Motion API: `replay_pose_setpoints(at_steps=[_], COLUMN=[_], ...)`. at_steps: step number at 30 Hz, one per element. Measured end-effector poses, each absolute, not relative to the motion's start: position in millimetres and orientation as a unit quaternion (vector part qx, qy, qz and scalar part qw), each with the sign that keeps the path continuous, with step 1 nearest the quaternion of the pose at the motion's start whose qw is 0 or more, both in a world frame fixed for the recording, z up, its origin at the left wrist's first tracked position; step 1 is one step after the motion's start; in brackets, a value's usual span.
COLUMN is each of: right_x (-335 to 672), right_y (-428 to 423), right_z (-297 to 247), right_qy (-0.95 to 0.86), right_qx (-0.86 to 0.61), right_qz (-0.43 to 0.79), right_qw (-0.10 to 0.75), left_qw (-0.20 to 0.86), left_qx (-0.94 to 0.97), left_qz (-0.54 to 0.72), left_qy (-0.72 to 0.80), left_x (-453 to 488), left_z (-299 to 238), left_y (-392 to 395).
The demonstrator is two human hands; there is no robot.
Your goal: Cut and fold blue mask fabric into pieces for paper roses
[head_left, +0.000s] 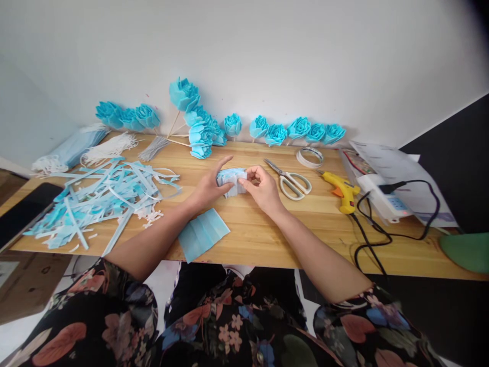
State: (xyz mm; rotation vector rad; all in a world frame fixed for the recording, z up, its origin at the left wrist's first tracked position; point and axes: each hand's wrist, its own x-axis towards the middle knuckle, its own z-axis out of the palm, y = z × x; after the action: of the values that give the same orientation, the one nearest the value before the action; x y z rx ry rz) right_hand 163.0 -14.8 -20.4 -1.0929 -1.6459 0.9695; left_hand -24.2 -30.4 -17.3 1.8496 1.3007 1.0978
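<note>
**Q:** State the workpiece location and the condition of each grip.

**A:** The pleated blue-and-white fabric bundle (232,184) is between the hands, over the middle of the bench (252,229); contact with the surface cannot be confirmed. The left hand (211,187) is clamped on its left end, thumb across the near face, one finger raised. The right hand (264,188) pinches the right end between thumb and fingers.

**Q:** Why hold both ends?

**A:** Probably to keep the soft layers gathered — one hand alone might let them spread.

**Q:** Explain the layout.

**A:** The scissors (292,179) lie just beyond the right hand, handles toward the wearer, presumably for quick pickup. The yellow hot glue gun (343,189) lies beside the white power strip (384,200), likely to suit its cord. Cut strips (101,199) are heaped at left, apparently to leave the middle free; a flat blue fabric sheet (204,234) lies near the left forearm.

**Q:** Any legible markings?

**A:** None. The printed sheet (405,173) and the power strip's blue label (397,203) are too small to read.
</note>
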Motion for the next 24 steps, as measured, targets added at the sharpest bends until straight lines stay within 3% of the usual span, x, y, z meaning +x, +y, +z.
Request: replay_pose_setpoints(at_steps=[24], right_x=[165.1], right_y=[-14.1], right_z=[-19.3], right_qy=[-0.679], right_qx=[-0.456], right_qz=[0.384], right_qw=[0.429], left_qw=[0.341], left_qx=[0.692], left_qz=[0.406], left_qy=[0.49], left_x=[-27.0], left_z=[-14.9], left_y=[-30.3])
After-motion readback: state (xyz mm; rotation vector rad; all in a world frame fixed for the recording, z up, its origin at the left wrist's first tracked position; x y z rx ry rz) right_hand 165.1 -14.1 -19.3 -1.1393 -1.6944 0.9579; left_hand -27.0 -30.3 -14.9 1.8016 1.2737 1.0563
